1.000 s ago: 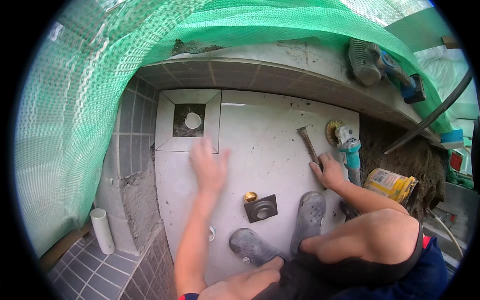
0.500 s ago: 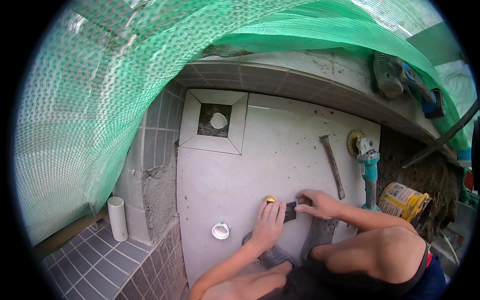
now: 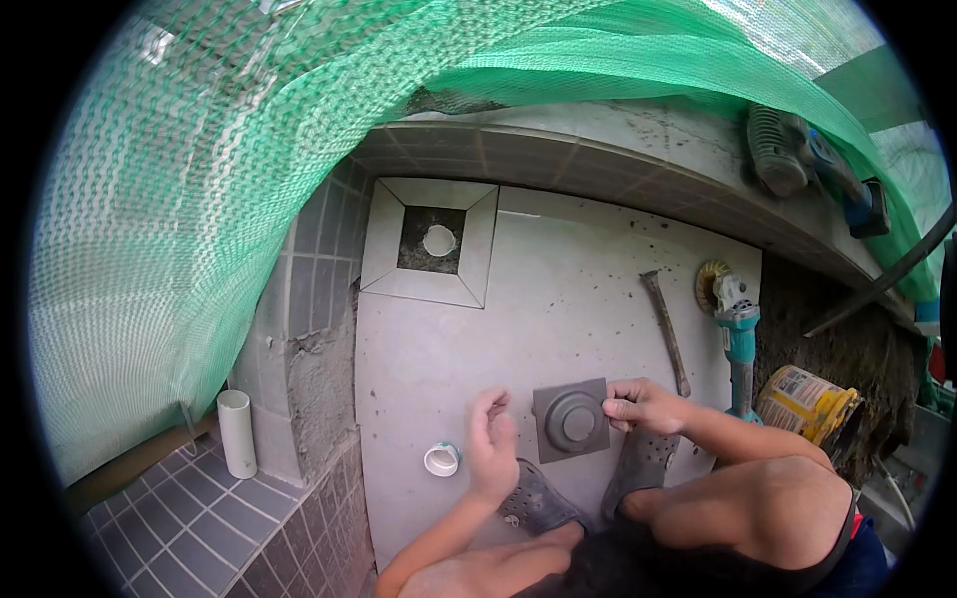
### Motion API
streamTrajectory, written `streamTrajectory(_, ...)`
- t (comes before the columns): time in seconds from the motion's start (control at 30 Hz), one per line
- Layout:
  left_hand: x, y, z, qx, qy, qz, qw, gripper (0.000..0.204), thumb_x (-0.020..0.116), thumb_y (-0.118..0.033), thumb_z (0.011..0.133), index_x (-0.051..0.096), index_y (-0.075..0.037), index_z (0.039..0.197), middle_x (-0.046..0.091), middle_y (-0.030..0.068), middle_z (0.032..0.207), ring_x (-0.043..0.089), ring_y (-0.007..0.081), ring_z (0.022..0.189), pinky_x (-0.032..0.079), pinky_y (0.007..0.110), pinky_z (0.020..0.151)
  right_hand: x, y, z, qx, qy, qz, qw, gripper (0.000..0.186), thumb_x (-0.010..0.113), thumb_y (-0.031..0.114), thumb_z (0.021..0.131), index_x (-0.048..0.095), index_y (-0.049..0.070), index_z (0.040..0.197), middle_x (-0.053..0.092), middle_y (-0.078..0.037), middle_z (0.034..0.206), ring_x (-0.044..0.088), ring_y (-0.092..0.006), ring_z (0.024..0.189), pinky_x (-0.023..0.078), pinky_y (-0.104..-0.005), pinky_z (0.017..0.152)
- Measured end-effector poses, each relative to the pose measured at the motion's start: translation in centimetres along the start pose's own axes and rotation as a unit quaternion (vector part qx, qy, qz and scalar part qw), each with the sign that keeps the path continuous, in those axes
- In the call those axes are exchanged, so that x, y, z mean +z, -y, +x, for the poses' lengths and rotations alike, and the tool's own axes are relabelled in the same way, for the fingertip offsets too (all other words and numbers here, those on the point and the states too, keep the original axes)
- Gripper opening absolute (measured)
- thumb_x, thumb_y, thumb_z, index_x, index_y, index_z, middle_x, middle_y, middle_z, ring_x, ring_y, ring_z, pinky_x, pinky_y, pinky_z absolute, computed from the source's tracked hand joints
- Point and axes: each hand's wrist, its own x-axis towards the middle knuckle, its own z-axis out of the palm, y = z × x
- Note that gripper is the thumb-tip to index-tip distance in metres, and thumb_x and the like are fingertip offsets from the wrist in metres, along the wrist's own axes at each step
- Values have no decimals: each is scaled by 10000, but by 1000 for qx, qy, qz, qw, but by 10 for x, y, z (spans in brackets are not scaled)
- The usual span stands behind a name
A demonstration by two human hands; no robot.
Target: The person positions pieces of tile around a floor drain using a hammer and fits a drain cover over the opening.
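Note:
A square dark grey floor drain (image 3: 576,421) with a raised round centre is held up over the floor between my feet. My right hand (image 3: 648,407) pinches its right edge between thumb and fingers. To the left, my left hand (image 3: 492,444) is raised off the drain, its fingers loosely curved and holding nothing. A short white pipe ring (image 3: 442,459) stands on the floor just left of this hand. Farther off at the back left, pale mitred tiles (image 3: 474,249) frame a square dark recess with a round white pipe opening (image 3: 439,240) in it.
An angle grinder (image 3: 739,344) and a chisel-like metal bar (image 3: 666,334) lie to the right. Beyond them is a tipped yellow bucket (image 3: 809,404). A white pipe (image 3: 236,435) stands on the tiled ledge at left. Green netting (image 3: 189,229) hangs around; power tools rest on the back ledge (image 3: 618,140).
The drain has turned so that its round raised side shows; the brass-coloured part is now out of sight. My left hand has let go and moved left, while my right hand grips the edge.

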Motion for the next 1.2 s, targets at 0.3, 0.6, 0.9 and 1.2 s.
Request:
streamTrajectory(0.3, 39, -17, 10, -72, 181, -325, 926, 349, 547, 47, 966, 631, 21, 1304, 689, 94, 1218, 648, 175, 1137, 511, 340, 1018, 45, 25, 7, 25, 15, 344, 938, 188, 530, 286, 1109, 564, 109, 1162, 513, 35, 923, 466, -95, 747, 412, -273, 701)
streamTrajectory(0.6, 21, -46, 26, -109, 296, -350, 882, 592, 747, -88, 907, 523, 22, 1444, 597, 156, 1420, 562, 261, 1345, 419, 432, 1165, 37, 10, 9, -13, 96, 415, 904, 227, 480, 294, 1129, 551, 109, 1240, 537, 35, 946, 506, -77, 760, 436, -250, 706)
streamTrajectory(0.9, -27, -90, 123, 52, 175, 237, 954, 386, 737, -150, 937, 637, 33, 1262, 640, 134, 1097, 643, 248, 1039, 511, 354, 896, 33, 8, 12, 146, -26, 214, 966, 338, 498, 391, 1113, 611, 89, 1217, 671, -10, 1006, 582, -79, 783, 487, -227, 719)
streamTrajectory(1.2, -42, -60, 244, 102, 49, 515, 850, 384, 708, -262, 950, 687, 75, 1132, 622, 249, 1228, 565, 421, 1183, 476, 476, 997, 31, -13, 0, 187, -98, 203, 956, 250, 551, 296, 1087, 641, 74, 1158, 671, -9, 977, 570, -95, 784, 470, -238, 714)
